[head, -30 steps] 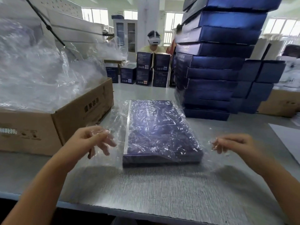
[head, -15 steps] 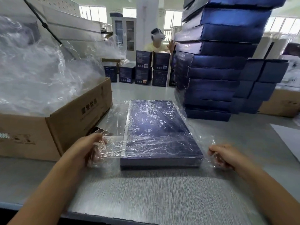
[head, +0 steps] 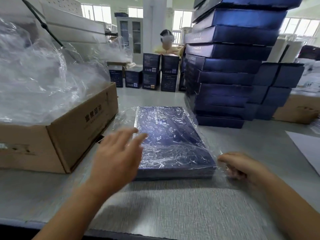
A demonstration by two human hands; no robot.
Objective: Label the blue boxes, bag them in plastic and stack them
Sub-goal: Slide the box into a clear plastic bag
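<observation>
A grey, finely textured table [head: 173,210] fills the foreground of a bright workroom with large windows, a white pillar [head: 154,23] and a glass-fronted cabinet [head: 130,37] at the back. Flat on the table, near its middle, lies a blue box [head: 170,141] inside a clear plastic bag [head: 180,153] whose crinkled film covers its top. The left hand [head: 117,158] is spread open and flat, blurred, over the box's near left corner, holding nothing that can be made out. The right hand [head: 242,168] is curled at the near right corner, fingers pinching the loose edge of the bag. To the left, an open cardboard carton [head: 69,135] heaped with clear plastic bags [head: 39,80] stands close beside the box. To the right, just behind it, rises a tall stack of blue boxes [head: 230,66], with a lower stack [head: 275,87] beside that. Farther back, small dark boxes [head: 150,75] stand in rows, and a person [head: 167,42] in a headset is behind them.
</observation>
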